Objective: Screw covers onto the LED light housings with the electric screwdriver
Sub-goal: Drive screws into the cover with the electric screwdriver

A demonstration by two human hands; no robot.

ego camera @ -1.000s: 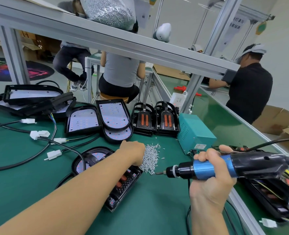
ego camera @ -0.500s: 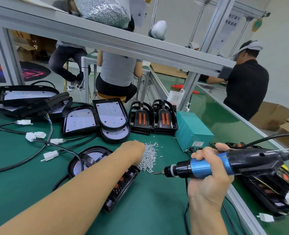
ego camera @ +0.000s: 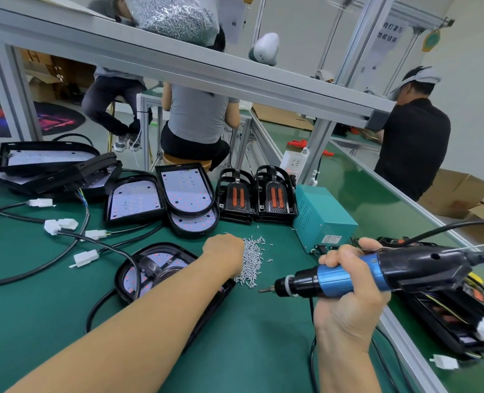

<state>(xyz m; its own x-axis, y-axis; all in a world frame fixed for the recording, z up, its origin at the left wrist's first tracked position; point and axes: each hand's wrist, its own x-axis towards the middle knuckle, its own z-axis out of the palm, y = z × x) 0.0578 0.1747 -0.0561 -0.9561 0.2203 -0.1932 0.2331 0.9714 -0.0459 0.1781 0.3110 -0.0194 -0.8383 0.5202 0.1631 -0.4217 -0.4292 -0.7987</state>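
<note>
My left hand (ego camera: pixel 223 251) reaches across the green bench to the left edge of a pile of small silver screws (ego camera: pixel 254 263). Its knuckles face me and its fingertips are hidden in the pile. Under my left forearm lies a black LED light housing (ego camera: pixel 153 269) with its white LED board showing. My right hand (ego camera: pixel 348 310) grips the blue and black electric screwdriver (ego camera: pixel 348 276), held level in the air. Its bit points left, just right of the screws. Two black covers with orange strips (ego camera: pixel 236 198) (ego camera: pixel 276 197) stand behind the pile.
More open housings (ego camera: pixel 134 201) (ego camera: pixel 185 191) and cables with white plugs (ego camera: pixel 86 256) lie on the left. A teal power box (ego camera: pixel 320 219) stands right of the screws. Another housing (ego camera: pixel 448 321) sits at the right edge. A metal shelf (ego camera: pixel 235 78) crosses overhead. People work beyond it.
Almost nothing: my left hand stays at the screw pile and my right hand keeps the screwdriver level in the same place. Only the view has shifted a little.
</note>
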